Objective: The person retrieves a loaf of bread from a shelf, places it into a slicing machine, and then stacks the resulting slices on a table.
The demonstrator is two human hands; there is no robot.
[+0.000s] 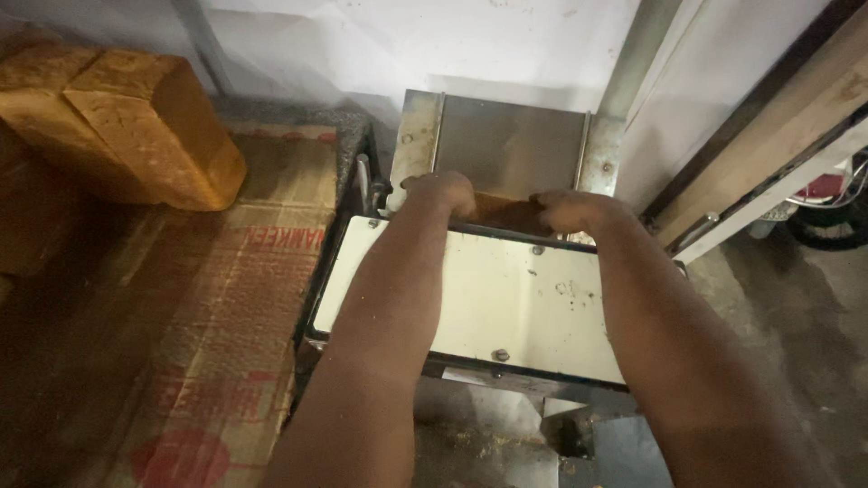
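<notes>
Scanning from the left: two tall golden-brown bread loaves (136, 117) with squared tops rest at the far left on flattened brown cardboard sheets (244, 298) with red print, well apart from the hands and untouched. To their right stands a metal slicing machine with a cream-white flat top cover (479, 298) fixed by bolts; beyond that cover, on the far side, a dull steel feed chute (511, 140) slopes up against the white wall (389, 45). Both forearms reach across the cover. The left hand (443, 194) is curled over the left end of a dark brown loaf (506, 215) lying at the foot of the chute, just past the far edge of the cover; fingers appear bent around it, grasping. The right hand (570, 210) is closed on the loaf's right end in the same way, though its fingertips are hidden behind the loaf. Judgement: this loaf sits at the machine's infeed, held by both hands, and only its top edge shows, so whether any part has entered the blades cannot be told. Near the bottom, crumbs (470, 443) lie on the steel outfeed tray (488, 425) below the cover, and no sliced bread is visible there. At right, a grey concrete floor (778, 316) and a slanted wooden board (778, 126).
</notes>
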